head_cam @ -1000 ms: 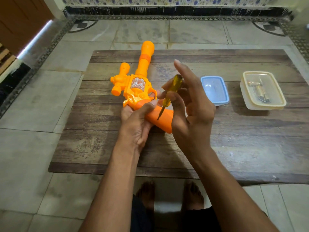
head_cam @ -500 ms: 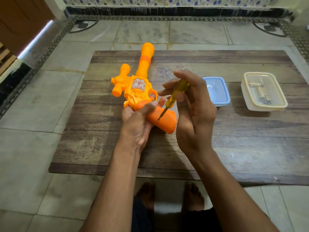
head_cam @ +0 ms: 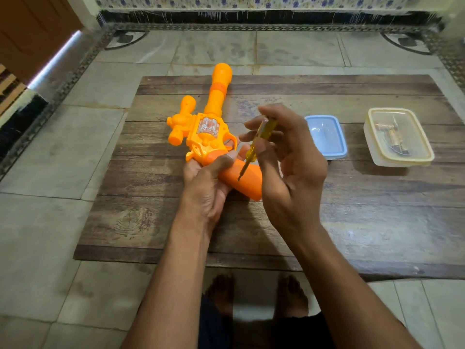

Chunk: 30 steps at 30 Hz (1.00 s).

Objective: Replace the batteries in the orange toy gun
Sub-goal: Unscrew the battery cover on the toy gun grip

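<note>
The left hand (head_cam: pixel 208 187) gripped the orange toy gun (head_cam: pixel 208 137) on the table (head_cam: pixel 352 222) while right-hand fingers (head_cam: pixel 261 147) pinched the screwdriver (head_cam: pixel 254 149), its tip at the handle, probably needing turning next.

Wooden table (head_cam: pixel 377 222); blue lid (head_cam: pixel 326 137); tiled floor (head_cam: pixel 50 222).

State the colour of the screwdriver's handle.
Translucent yellow; the screwdriver shows in the head view.

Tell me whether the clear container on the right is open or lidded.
Open: the clear container has no lid on; the blue lid lies beside it.
</note>
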Each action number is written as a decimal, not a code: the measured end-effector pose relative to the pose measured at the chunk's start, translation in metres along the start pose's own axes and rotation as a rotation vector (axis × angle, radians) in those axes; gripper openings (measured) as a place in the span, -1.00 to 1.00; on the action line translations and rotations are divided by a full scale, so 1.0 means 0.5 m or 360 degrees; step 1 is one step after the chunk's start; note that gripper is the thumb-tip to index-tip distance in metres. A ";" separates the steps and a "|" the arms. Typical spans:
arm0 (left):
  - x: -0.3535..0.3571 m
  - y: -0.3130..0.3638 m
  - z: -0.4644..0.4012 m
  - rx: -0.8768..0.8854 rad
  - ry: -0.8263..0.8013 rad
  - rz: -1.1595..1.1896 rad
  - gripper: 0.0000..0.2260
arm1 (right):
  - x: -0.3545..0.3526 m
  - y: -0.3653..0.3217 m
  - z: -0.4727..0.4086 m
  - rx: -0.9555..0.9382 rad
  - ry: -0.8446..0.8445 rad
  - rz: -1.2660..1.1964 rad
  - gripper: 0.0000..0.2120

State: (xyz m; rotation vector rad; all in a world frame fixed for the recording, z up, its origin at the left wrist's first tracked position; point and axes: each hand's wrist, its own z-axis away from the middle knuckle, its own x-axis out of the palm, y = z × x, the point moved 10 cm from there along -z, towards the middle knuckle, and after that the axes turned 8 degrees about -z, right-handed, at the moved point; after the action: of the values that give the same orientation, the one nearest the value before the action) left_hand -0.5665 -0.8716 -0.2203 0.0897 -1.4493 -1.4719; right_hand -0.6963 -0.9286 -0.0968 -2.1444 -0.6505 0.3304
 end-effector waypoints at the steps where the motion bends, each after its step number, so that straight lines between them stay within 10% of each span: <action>1: 0.000 0.003 0.002 0.0007 0.0013 -0.0015 -0.44 | 0.001 -0.006 -0.001 -0.0038 -0.0009 0.0056 -0.78; 30: -0.001 0.008 0.007 0.0017 0.0078 0.0020 -0.53 | -0.010 0.003 0.001 0.0066 0.0156 -0.0238 -0.83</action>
State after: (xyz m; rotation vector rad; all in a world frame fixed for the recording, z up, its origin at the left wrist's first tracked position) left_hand -0.5660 -0.8678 -0.2166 0.1222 -1.4161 -1.4427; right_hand -0.7003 -0.9316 -0.0983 -2.0449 -0.7364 0.1558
